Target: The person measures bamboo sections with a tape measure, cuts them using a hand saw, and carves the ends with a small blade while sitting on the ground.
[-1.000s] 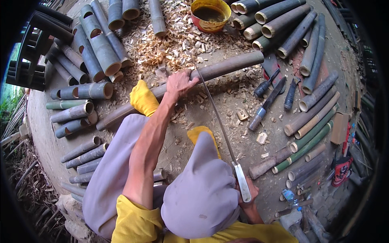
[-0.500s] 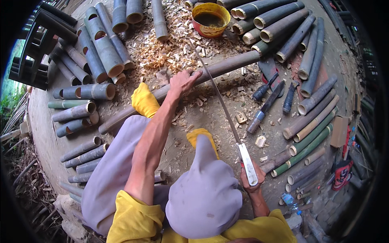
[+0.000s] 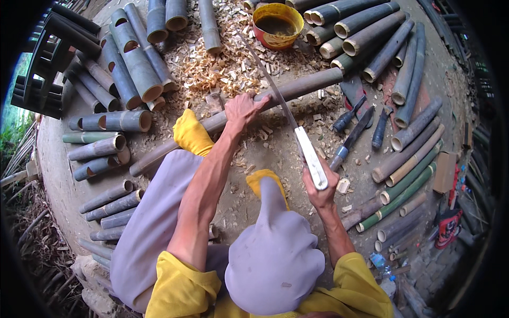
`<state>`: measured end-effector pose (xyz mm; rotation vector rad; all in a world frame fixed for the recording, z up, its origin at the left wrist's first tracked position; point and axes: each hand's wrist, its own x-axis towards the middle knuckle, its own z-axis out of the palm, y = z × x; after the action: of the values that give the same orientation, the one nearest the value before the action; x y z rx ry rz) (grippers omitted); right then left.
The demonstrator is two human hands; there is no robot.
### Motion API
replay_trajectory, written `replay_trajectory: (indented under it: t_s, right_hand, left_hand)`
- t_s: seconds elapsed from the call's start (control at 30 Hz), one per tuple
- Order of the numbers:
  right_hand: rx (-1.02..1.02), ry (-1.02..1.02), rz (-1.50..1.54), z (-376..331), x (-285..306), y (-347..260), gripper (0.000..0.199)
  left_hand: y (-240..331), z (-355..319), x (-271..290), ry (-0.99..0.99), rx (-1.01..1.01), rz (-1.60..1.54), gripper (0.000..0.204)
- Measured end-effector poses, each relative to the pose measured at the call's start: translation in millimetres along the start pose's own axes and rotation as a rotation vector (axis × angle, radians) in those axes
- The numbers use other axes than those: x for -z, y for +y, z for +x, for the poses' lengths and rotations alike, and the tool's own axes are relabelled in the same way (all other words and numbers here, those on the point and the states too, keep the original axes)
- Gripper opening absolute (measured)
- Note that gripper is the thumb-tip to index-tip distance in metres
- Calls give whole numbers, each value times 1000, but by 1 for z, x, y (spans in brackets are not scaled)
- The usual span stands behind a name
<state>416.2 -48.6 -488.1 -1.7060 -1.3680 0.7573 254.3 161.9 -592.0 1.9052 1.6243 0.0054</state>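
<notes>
A long brown bamboo pole [image 3: 307, 86] lies slantwise on the floor in front of me, its far end up to the right. My left hand [image 3: 244, 110] is closed over the pole near its middle. My foot in a yellow sock [image 3: 192, 133] presses against the pole to the left of that hand. In my right hand [image 3: 321, 186] is the white handle of a handsaw [image 3: 312, 157]. The saw's long blade crosses the pole just right of my left hand, and its tip points away over the wood chips.
Wood chips [image 3: 212, 74] litter the far floor beside a yellow-and-red bucket [image 3: 277, 26]. Chisels [image 3: 349, 114] and a knife [image 3: 356, 132] lie to the right. Cut bamboo tubes lie in rows at left [image 3: 111, 121] and right [image 3: 411, 153].
My right hand has pushed the saw forward and slightly left, so its handle is now much closer to the pole. My left hand keeps its hold on the bamboo.
</notes>
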Motion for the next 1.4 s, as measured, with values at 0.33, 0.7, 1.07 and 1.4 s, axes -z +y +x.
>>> replay_trajectory:
  t_s: [0.33,0.7,1.07,1.4]
  right_hand:
    - [24,-11,-23,-68,7,-12,41]
    - [26,-41,-81,-69,3,-18,36]
    - [-16,-70,-214,-136,46,-49,30]
    - [110,-81,-107,-92,12,-11,45]
  left_hand:
    - [-29,-1,-8,74,-137,29,58]
    - [-31,-9,-5,77,-167,61,51]
    - [-36,5,-12,-14,-74,153,33]
    - [-40,7,-14,28,-103,158,33]
